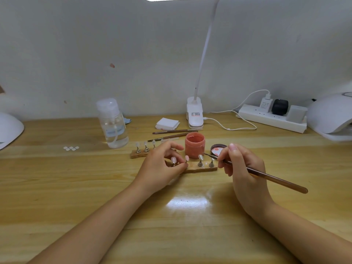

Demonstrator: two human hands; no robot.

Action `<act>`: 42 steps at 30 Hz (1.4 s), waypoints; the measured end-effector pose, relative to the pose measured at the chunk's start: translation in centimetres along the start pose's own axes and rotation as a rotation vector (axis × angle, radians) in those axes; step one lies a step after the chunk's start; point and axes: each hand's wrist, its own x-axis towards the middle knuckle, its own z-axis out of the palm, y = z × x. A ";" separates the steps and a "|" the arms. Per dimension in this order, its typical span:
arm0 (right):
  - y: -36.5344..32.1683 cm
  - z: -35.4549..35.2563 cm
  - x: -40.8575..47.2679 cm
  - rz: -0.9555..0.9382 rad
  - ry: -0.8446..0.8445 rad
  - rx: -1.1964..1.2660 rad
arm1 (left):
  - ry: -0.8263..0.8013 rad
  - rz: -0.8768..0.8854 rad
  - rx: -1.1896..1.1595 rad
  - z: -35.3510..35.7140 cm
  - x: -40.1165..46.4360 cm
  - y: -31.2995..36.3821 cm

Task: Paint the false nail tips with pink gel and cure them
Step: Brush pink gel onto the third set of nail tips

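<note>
A near wooden strip carries small metal stands with false nail tips; two tips at its left look pink, two at its right look clear. My left hand pinches the stand of the second pink tip between thumb and forefinger. My right hand holds a brown brush, its fine point aimed left near the clear tips. An open pot of pink gel stands just behind the strip, its lid beside it. A second strip with clear tips lies further back.
A clear pump bottle stands back left, two spare brushes and a pad stack behind the pot. A clip lamp, power strip, and white curing lamps at far right and far left line the wall. Loose tips lie left.
</note>
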 end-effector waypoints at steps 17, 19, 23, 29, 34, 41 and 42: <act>0.1 -0.1 0.1 0.018 0.016 0.006 | -0.072 -0.046 -0.023 -0.3 0.2 0.4; 0.2 -0.1 0.1 0.018 0.021 0.009 | -0.108 -0.059 -0.035 -0.4 0.3 0.5; 0.1 -0.1 0.1 0.033 0.033 0.027 | -0.144 -0.080 0.004 -0.9 0.2 0.7; 0.0 -0.3 0.2 0.043 0.087 0.059 | -0.186 -0.026 0.146 -0.7 0.2 2.1; -0.1 -0.4 0.3 0.099 0.140 0.104 | -0.179 -0.005 0.232 0.5 1.0 2.8; -0.2 -0.4 0.4 0.107 0.135 0.105 | -0.100 -0.033 0.281 1.8 1.5 3.2; -0.2 -0.4 0.4 0.106 0.138 0.104 | -0.086 -0.032 0.295 2.0 1.5 3.3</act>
